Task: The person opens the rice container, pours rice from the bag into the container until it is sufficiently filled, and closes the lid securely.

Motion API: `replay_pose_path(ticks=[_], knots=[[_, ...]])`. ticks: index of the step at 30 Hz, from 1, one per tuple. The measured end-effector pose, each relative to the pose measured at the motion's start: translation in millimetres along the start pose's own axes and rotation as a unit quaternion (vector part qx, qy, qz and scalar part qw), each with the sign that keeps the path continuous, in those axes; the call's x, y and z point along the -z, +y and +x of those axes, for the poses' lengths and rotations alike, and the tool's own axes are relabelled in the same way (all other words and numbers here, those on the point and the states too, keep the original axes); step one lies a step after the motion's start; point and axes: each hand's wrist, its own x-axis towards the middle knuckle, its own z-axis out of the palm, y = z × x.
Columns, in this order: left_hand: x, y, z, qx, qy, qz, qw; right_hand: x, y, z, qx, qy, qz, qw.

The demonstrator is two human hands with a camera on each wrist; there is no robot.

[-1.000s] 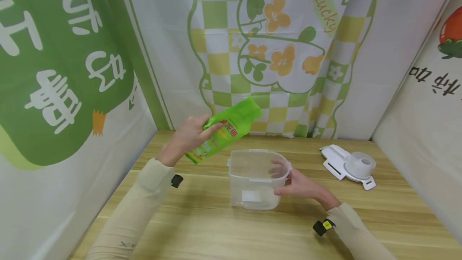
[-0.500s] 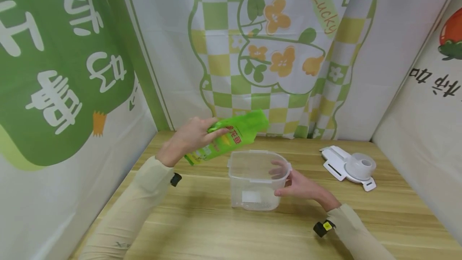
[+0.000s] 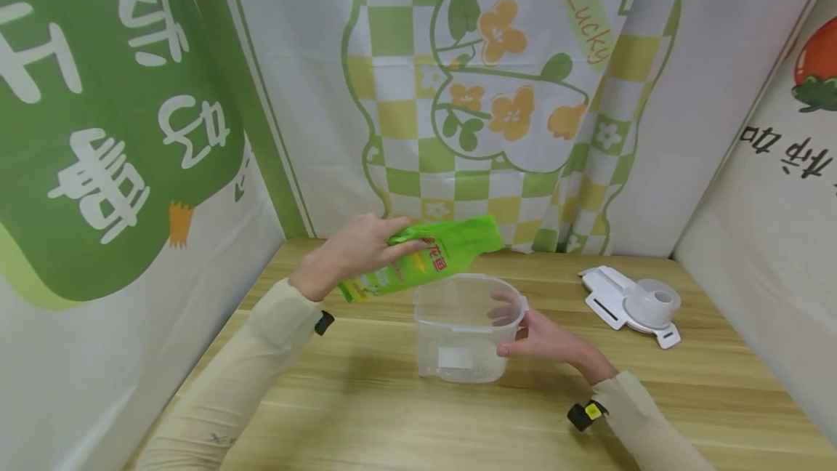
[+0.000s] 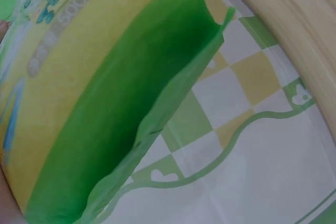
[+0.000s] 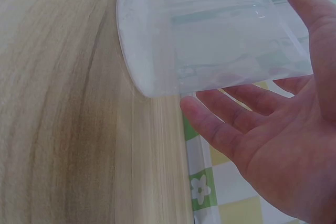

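Note:
My left hand (image 3: 356,251) grips a green and yellow bag (image 3: 418,262), tilted so that its top end hangs over the left back rim of a clear plastic container. The left wrist view shows the bag (image 4: 94,51) with its green top edge gaping. The container (image 3: 458,344) stands upright on the table, a white label on its front. Around its right side my right hand (image 3: 546,336) holds it, thumb in front and fingers behind. In the right wrist view, the right hand (image 5: 273,124) is spread along the wall of the container (image 5: 226,40).
A white lid-like part (image 3: 611,300) with a round translucent cup (image 3: 652,302) lies at the right back of the wooden table (image 3: 392,420). Printed cloth (image 3: 405,93) hangs behind the table and on both sides.
My left hand has moved right with the bag, whose top end has tipped lower and come over the container. The right hand and the container have stayed in place.

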Motion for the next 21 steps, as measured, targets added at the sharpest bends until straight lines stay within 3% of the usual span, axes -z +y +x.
replay_pose_path(ticks=[4,12,17,21], knots=[[0.7,2.2,1.8,-0.007,-0.006,0.005,0.9999,0.3,0.7,-0.2,-0.001,-0.002,-0.005,1.0000],[1.6,4.1,5.9,-0.045,0.017,0.018,0.9987,0.7,2.3,0.9,0.005,-0.004,-0.006,1.0000],[2.1,6.5,8.4,-0.047,0.015,0.011,0.9987,-0.8,0.0,0.1,0.008,0.001,-0.009,0.9999],[3.1,9.5,9.7,-0.049,0.010,0.013,0.9986,-4.3,0.2,1.9,0.032,0.015,-0.012,0.9993]])
